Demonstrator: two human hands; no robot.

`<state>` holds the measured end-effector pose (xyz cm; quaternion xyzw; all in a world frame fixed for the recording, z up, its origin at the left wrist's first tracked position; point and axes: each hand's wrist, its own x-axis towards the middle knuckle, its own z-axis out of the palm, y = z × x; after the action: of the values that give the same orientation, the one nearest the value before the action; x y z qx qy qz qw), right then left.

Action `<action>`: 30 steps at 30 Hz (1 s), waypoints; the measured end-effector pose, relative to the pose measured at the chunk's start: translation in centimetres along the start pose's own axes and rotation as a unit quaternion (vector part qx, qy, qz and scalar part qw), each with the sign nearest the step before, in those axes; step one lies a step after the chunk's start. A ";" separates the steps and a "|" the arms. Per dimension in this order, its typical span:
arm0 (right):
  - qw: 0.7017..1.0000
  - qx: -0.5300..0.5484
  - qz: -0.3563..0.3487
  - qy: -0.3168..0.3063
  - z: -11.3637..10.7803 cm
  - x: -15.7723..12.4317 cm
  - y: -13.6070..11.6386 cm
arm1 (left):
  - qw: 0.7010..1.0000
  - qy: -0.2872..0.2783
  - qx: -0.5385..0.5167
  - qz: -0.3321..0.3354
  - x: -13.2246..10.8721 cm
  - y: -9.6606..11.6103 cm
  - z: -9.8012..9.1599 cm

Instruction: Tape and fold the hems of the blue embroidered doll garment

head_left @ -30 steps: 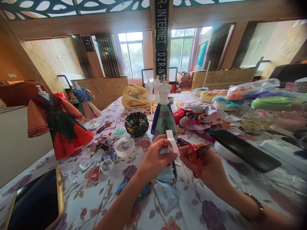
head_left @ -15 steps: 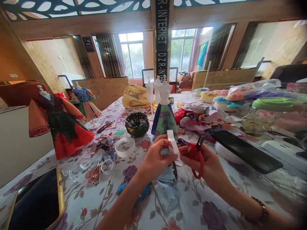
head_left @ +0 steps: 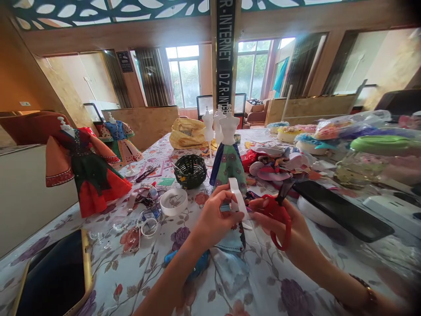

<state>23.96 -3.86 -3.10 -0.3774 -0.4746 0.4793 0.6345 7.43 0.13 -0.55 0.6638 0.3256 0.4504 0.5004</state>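
Head view: floral-covered worktop (head_left: 108, 267), with two bare hands near its middle. Left hand (head_left: 215, 215): fingers and thumb drawn together, pinching a white strip (head_left: 239, 199) that stands up from the grip, in front of the green-skirted dress form (head_left: 229, 127). Right hand (head_left: 289, 228): partly curled, red-handled scissors (head_left: 274, 210) held in it, dark blades angled up and away from the strip; thumb and forefinger extended just beside the strip, whether touching cannot be told. Beneath the left hand: light blue cloth (head_left: 230, 240) with dark decorated edge, partly hidden. Left of the hands: white ring-shaped roll (head_left: 174, 202); behind it, dark woven basket (head_left: 190, 172). Right of the hands: black phone (head_left: 342, 210), tilted on a round white object (head_left: 314, 213). Far left: red-and-green dress (head_left: 88, 175) on a stand.
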 end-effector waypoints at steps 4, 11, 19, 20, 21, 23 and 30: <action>1.000 -0.029 0.008 -0.007 -0.1 0.1 -0.4 | 1.000 0.010 0.004 -0.001 0.0 0.1 -0.2; 0.971 -0.122 0.088 -0.187 -0.2 0.2 -0.7 | 0.999 0.018 0.020 0.037 0.2 0.0 -1.3; 0.936 -0.172 0.154 -0.266 -0.8 0.2 -0.1 | 0.998 0.047 -0.029 0.017 0.3 1.1 -1.6; 0.932 -0.181 0.161 -0.268 -0.7 0.2 -0.2 | 0.998 0.048 -0.035 0.015 0.2 1.2 -1.6; 0.931 -0.188 0.167 -0.266 -0.7 0.2 -0.2 | 0.998 0.047 -0.040 0.012 0.2 1.3 -1.7; 0.930 -0.192 0.171 -0.264 -0.7 0.2 -0.3 | 0.998 0.049 -0.044 0.007 0.2 1.3 -1.7; 0.934 -0.191 0.174 -0.248 -0.6 0.1 -0.4 | 0.997 0.055 -0.054 0.010 0.1 1.4 -1.8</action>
<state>24.66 -3.84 -2.89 -0.4375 -0.6261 0.5611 0.3192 5.79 0.47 0.98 0.6133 0.3208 0.5084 0.5123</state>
